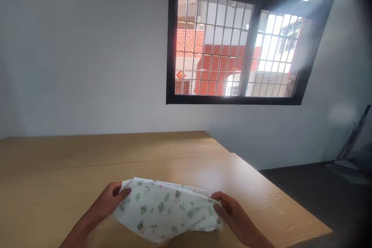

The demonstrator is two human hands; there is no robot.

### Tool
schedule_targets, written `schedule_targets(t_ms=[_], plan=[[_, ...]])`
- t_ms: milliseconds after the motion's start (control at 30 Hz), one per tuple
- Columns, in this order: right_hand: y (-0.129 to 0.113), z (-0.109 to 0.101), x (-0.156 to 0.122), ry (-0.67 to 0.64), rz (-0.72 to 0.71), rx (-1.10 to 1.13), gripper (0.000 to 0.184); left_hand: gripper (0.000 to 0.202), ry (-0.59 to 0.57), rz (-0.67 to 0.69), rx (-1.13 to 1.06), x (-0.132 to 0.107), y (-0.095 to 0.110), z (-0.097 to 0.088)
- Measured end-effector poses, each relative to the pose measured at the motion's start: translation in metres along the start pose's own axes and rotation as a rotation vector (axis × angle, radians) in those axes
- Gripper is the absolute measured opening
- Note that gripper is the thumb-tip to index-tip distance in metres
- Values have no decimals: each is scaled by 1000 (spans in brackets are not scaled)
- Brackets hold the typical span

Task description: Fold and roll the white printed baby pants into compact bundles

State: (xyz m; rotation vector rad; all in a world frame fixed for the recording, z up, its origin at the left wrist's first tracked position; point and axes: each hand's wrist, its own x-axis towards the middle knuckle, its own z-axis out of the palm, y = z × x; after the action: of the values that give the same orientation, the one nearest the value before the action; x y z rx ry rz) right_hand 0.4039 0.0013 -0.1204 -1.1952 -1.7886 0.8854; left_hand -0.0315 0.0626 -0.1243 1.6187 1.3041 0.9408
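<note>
While two bare hands hold it up, a soft white cloth [165, 209] sits near the near edge of the worktop [87, 155]. The left hand [106, 201] is on the left end of the cloth. It is bent and closed on the cloth, holding it. The right hand [229, 211] is on the right end. It is also bent and closed, holding the cloth too. The two hands are well apart, and the cloth stretches between them.

The cloth is bunched and bends in a soft curve. It has little pictures [161, 207] on it in green and dark colours. Some of them are blurry, so it is hard to tell what they show. The cloth is close to the worktop, but you cannot tell if it touches.

The worktop is made of light brown wood, and a thin line [116, 162] runs across it. Far past it is a white wall [87, 54] with a window [232, 46] in it. The window has a black frame and metal bars [215, 46]. A red brick building [217, 66] shows outside. To the right of the worktop is a dark floor [305, 197].
</note>
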Motion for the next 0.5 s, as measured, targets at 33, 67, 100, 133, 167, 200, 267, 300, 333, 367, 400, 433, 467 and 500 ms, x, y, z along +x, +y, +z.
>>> schedule_targets(t_ms=[33,67,100,133,167,200,267,300,333,367,400,433,467,500], plan=[[2,0,14,-7,18,29,34,55,47,-13,26,20,-4,5],[5,1,27,2,35,22,31,56,83,-19,58,38,-10,10],[10,2,40,19,53,-6,29,56,104,-17,89,53,-17,15],[16,2,51,36,71,-48,27,56,119,-13,116,65,-25,19],[21,2,61,44,86,-95,26,54,130,-11,140,74,-31,21],[26,2,69,43,97,-134,25,53,148,-11,168,80,-38,23],[32,-1,80,23,110,-182,20,49,180,-15,230,86,-47,24],[34,-2,84,12,116,-209,19,47,190,-17,262,87,-50,24],[34,-4,86,2,123,-238,17,46,195,-19,295,86,-52,24],[35,-5,89,-4,129,-269,16,45,194,-22,327,84,-54,23],[35,-6,91,-8,136,-300,16,44,188,-25,356,82,-56,23],[36,-6,93,-11,142,-331,16,44,179,-30,385,80,-57,22],[36,-6,94,-13,148,-363,16,43,171,-36,414,77,-57,21],[37,-6,96,-15,153,-396,15,41,163,-44,445,74,-56,21]])
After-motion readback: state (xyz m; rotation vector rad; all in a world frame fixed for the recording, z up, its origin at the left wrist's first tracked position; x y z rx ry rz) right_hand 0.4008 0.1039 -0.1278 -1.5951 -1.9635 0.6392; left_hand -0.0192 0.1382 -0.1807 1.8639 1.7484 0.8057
